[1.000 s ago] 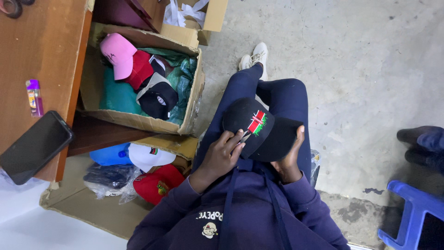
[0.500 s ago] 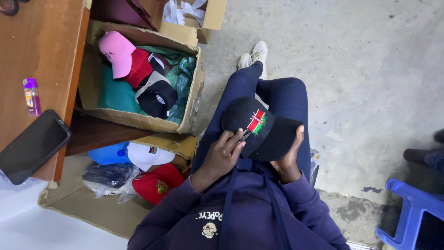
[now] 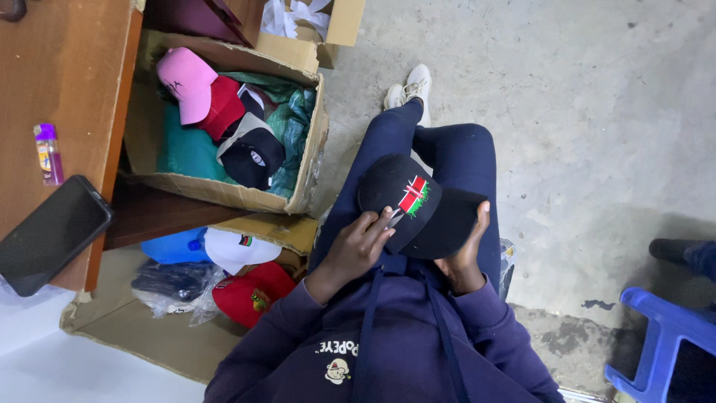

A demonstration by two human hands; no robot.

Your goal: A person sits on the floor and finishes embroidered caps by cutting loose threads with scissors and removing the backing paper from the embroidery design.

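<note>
The black cap (image 3: pixel 414 205) sits on the person's lap, right of the cardboard box (image 3: pixel 306 160), with the left hand (image 3: pixel 358 246) and right hand (image 3: pixel 466 250) apart but both gripping it, and a loose grip could let it slide to the floor (image 3: pixel 582 112).

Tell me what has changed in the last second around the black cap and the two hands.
Little has changed. Both hands keep their hold on the black cap over the lap: the left hand at the embroidered front panel, the right hand on the brim. At the right edge, another person's dark shoe has drawn back toward the frame edge. The cardboard box of caps, the phone and the blue stool lie as before.
</note>
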